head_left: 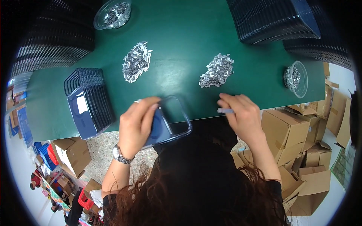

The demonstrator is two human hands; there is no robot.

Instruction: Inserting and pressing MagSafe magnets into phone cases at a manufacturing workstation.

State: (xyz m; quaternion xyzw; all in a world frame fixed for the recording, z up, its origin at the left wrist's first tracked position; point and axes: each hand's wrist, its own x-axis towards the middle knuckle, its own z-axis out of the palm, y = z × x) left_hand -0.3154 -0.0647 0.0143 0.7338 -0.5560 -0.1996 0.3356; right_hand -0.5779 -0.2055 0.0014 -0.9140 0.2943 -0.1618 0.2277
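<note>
My left hand [136, 122] is closed on the edge of a phone case [161, 132] with a clear rim and a dark blue back, held tilted at the table's front edge. Beside its fingertips a tiny pale piece shows on the case. To the right, my right hand [241, 113] pinches a short pale stick-like piece [225, 110]; its exact kind I cannot make out. Just beyond that hand lies a pile of small silver metal pieces [217, 71]. Another pile of silver metal pieces [137, 63] lies farther left on the green table [173, 45].
A nested stack of phone cases [90, 109] stands left of my left hand. Larger case stacks rise at the far left [56, 41] and far right [273, 20]. Clear plastic bowls of silver pieces sit at the back left [113, 15] and right edge [296, 79]. Cardboard boxes [284, 130] crowd the floor.
</note>
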